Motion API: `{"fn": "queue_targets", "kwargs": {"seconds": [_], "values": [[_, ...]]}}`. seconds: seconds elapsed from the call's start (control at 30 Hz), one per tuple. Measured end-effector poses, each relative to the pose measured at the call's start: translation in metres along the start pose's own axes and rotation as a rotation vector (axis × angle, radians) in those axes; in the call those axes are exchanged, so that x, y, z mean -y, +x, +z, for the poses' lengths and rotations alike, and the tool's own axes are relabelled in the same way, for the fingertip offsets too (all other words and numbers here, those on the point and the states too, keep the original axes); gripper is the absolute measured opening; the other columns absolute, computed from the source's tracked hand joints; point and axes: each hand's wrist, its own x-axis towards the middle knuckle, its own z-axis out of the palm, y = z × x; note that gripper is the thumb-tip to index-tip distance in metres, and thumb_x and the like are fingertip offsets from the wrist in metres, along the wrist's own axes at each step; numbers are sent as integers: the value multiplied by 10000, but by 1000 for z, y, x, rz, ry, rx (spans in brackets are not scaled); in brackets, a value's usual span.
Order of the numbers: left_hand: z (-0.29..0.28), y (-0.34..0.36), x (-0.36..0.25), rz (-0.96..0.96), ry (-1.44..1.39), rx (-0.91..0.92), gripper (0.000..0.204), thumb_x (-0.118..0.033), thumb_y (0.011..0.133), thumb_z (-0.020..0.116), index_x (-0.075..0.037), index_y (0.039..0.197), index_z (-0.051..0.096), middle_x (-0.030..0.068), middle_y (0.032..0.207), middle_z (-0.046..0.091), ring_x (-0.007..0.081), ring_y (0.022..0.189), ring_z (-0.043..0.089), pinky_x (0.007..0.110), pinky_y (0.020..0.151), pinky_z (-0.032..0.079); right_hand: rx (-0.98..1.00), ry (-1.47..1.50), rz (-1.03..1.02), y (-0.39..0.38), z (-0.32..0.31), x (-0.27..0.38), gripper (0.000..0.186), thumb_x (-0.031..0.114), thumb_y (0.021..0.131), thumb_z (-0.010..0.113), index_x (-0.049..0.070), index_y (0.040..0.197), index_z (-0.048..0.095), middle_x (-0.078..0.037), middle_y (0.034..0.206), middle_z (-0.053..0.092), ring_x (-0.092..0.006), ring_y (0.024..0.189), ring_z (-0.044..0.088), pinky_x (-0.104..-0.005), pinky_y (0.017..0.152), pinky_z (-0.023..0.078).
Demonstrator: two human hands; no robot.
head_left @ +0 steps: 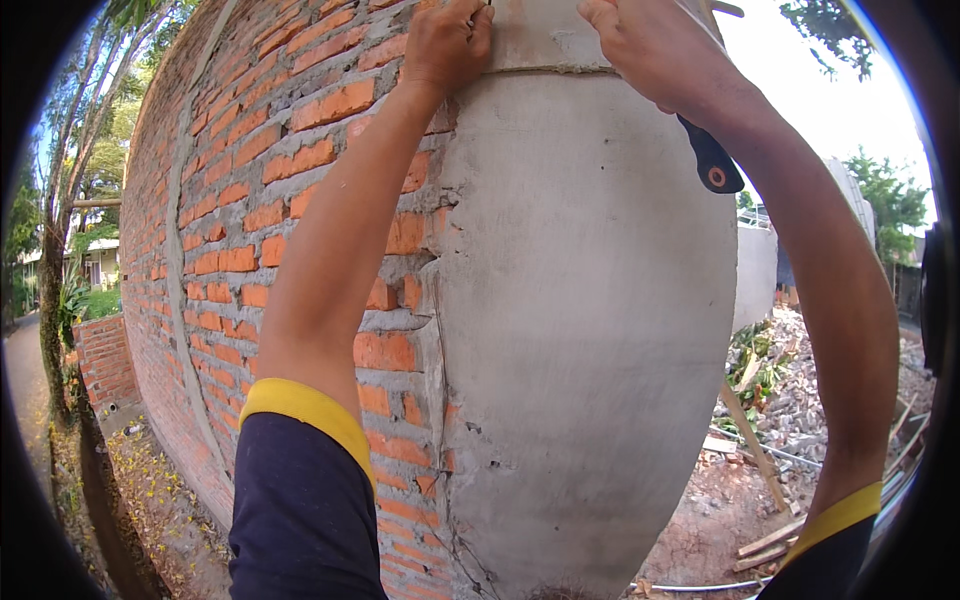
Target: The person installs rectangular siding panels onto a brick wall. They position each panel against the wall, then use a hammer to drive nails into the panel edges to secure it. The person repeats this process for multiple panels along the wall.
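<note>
Both my arms reach up to the top of a grey plastered column (590,300) at the end of a brick wall (320,160). My left hand (450,45) is closed against the wall's corner, beside a horizontal crack in the plaster. Whatever its fingers may hold is cut off by the upper edge. My right hand (665,55) is closed at the column's other side. From below its palm sticks out a flat black handle end (712,165) with a copper-coloured ringed hole. The rest of that tool is hidden by the hand.
Broken rubble (800,370) lies on the ground to the right, with wooden planks (770,545) and a leaning wooden pole (752,440) nearby. A lower brick wall (105,360) and a tree trunk (52,310) stand at the left, beside a leaf-strewn path (165,480).
</note>
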Motion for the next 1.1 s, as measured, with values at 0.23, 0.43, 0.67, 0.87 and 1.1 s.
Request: {"fn": "queue_targets", "kwargs": {"seconds": [0.23,0.43,0.67,0.87,1.1], "values": [[-2,-5,-4,-42,-41,27,141,-123,856,564,-14,766,564,221,777,564,417,767,556,502,682,439,-253,-132,-271,-6,19,-8,693,33,892,478,101,1530,217,-267,784,625,-393,732,625,-469,684,473],[0,-3,1,2,7,-7,143,-176,881,645,-55,805,640,145,673,615,331,596,600,396,574,475,-223,-143,-147,-5,4,9,703,40,883,465,121,1535,215,-280,824,623,-395,727,623,-474,699,485],[0,-4,2,43,-2,-12,140,-154,868,624,-38,791,614,167,699,589,360,658,582,437,616,465,146,-48,-50,-3,-6,11,631,75,926,422,125,1528,241,-277,906,618,-407,798,619,-478,755,485],[0,-5,4,15,-16,-3,134,-165,868,652,-47,804,646,141,668,608,330,609,603,405,591,481,-784,-244,-358,18,17,3,625,65,918,428,99,1518,258,-312,910,611,-429,835,623,-486,789,478],[0,-4,3,34,-14,0,136,-167,875,644,-47,810,648,135,689,624,339,643,612,408,612,483,-112,-147,-156,10,31,-12,453,109,919,487,-32,1344,425,-279,771,632,-463,787,636,-510,741,489]]}}
